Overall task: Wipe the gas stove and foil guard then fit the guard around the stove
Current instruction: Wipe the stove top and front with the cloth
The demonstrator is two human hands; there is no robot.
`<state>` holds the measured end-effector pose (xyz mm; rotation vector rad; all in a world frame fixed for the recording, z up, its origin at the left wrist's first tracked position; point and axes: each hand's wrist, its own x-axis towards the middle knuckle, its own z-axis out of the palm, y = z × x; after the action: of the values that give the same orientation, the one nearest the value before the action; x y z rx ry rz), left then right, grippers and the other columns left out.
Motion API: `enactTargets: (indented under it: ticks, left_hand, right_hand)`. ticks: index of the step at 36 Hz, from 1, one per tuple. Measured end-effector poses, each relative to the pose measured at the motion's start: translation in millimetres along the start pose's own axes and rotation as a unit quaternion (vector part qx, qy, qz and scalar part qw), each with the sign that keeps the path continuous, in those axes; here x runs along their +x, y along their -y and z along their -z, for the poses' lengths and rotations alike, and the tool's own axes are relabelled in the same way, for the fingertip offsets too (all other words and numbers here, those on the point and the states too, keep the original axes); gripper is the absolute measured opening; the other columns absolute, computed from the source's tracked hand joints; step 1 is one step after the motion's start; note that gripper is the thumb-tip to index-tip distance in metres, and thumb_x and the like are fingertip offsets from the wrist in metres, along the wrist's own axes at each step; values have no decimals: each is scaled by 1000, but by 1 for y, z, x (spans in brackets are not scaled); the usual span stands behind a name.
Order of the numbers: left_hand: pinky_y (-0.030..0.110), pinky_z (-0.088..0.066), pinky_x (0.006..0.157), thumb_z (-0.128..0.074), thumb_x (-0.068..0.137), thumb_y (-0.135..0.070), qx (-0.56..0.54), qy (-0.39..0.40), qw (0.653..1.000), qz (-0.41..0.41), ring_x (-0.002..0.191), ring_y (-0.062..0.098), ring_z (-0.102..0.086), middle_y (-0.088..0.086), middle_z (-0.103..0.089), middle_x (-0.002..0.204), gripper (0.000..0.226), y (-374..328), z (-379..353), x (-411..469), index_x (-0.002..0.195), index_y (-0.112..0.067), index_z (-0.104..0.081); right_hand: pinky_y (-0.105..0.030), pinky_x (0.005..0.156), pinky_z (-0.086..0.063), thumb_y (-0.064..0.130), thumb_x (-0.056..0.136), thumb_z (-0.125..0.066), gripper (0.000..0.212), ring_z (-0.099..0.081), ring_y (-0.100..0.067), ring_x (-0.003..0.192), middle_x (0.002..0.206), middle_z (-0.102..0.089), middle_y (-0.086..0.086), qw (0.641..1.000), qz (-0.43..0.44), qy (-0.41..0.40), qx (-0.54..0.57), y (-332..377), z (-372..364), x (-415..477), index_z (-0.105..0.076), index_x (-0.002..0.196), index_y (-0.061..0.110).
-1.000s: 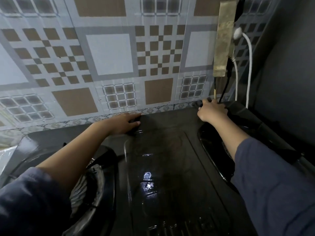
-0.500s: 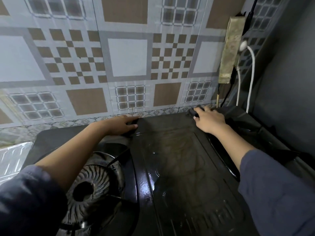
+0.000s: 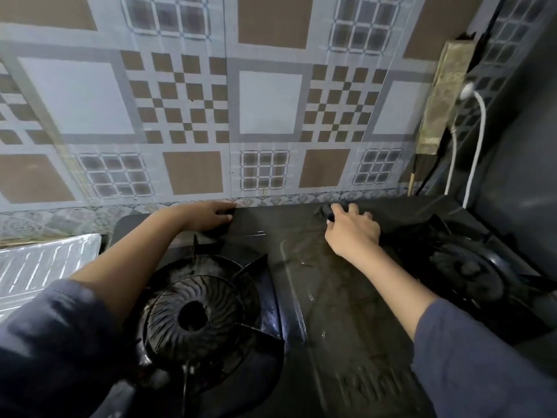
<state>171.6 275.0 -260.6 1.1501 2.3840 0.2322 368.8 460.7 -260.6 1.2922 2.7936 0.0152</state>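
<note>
Currently, head view only. Black glossy two-burner gas stove (image 3: pixel 331 297) fills the lower frame, its rear edge close to the patterned brown-and-grey tiled wall (image 3: pixel 265 101). The top plate between the burners shows streaks and bright reflections, possibly wet. Judged: wiping step in hand, not finished.

Right hand (image 3: pixel 352 233): grip closed, fingers curled round one end of a dark crumpled cloth (image 3: pixel 398 215) at the stove's rear edge. The cloth runs rightward from the grip along that edge and drapes toward the right burner (image 3: pixel 470 270). Its long axis is left-right.

Left hand (image 3: pixel 208 215): lies on the rear edge behind the left burner (image 3: pixel 193 315), fingers bent at the edge. Cannot tell whether it grips or merely braces.

Silver ribbed foil guard (image 3: pixel 45 260): just beside the stove's left end, partly cut off by the frame, so its long axis is uncertain. The surface is bright, corrugated and thin; judged easily creased. It lies left of both hands, with the left hand nearer and the right-hand grip well apart from it.

Judgement: fitting not begun. The guard must go from the left side to behind the stove, and the gap at the wall looks narrow.
</note>
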Motion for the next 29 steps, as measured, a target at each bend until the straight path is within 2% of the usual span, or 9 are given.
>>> enactTargets:
  ticks: [4,9,16,21,29]
  left_hand:
    - [35,-22,113,-37,99,-21,-6,-13,1000,18,138,24,-31,3,-30,152,46,12,2,-10,144,-24,-30]
    - [38,-20,116,-38,98,-18,-5,-26,999,36,139,24,-30,4,-29,153,47,30,4,-20,144,-22,-31]
    - [43,-20,117,-39,97,-23,-16,-55,997,52,139,26,-29,4,-30,153,47,49,1,-35,144,-26,-30]
    - [40,-18,118,-39,98,-24,-29,-66,996,59,141,26,-26,5,-26,154,48,56,0,-43,145,-26,-28]
    - [36,-13,117,-40,98,-25,-32,-85,994,62,143,24,-21,5,-23,155,49,59,-2,-49,145,-25,-28]
  right_hand:
    - [-36,72,-38,33,98,-32,41,-39,-36,122,143,-32,-12,999,42,-9,-8,21,1,-15,-29,138,24]
    - [-36,72,-36,35,99,-30,45,-38,-37,124,147,-28,-10,994,111,-13,-14,47,-2,-27,-23,142,26]
    - [-42,88,-41,36,99,-28,47,-35,-36,127,151,-23,-8,973,229,0,-28,68,2,-24,-19,145,30]
    - [-45,100,-36,39,99,-29,47,-24,-32,138,156,-15,0,951,309,26,-17,79,6,-15,-17,145,37]
    - [-48,107,-26,40,98,-32,45,-13,-21,143,157,-11,9,916,396,60,18,101,8,-4,-21,142,46]
